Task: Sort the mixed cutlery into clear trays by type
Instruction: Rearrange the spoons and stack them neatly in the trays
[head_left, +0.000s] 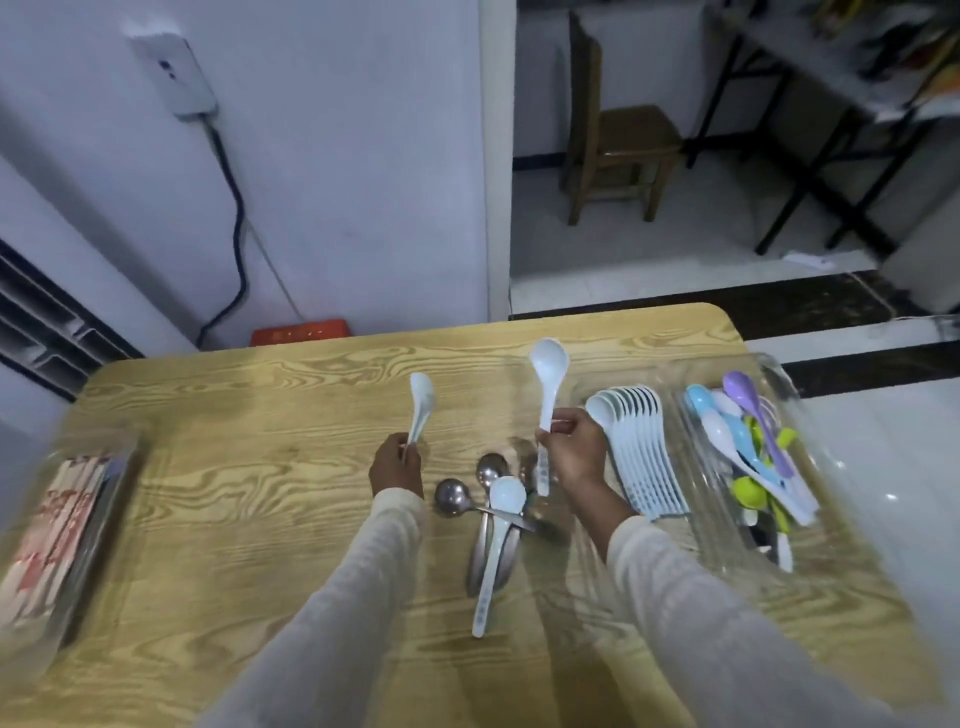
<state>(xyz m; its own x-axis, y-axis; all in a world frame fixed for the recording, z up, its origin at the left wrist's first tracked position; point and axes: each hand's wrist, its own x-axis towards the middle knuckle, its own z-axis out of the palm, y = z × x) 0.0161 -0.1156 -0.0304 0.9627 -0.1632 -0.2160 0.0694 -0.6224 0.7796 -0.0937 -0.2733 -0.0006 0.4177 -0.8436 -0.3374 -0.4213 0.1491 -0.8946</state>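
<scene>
Gripping right hand (571, 449): a white soup spoon (548, 374) is pinched low on the handle between thumb and fingers, with the bowl raised, seemingly so it can be carried over to its tray.
Left hand (397, 465): a second white soup spoon (422, 402) is pinched at the handle end, bowl up and slightly tilted. Both are held clear of the wooden table (234, 493).
Unsorted pile: between the hands, a third white spoon (506, 496) is laid across several metal spoons (449, 499).
White-spoon tray (613, 371): just right of the right hand, nested white spoons (636, 452) are lined up; the held pair is judged to belong here.
Coloured-spoon tray (815, 436): farther right, plastic spoons (748, 447) are heaped loosely.
Chopstick tray (117, 483): at the far left, wrapped chopsticks (57, 525) are kept apart.
</scene>
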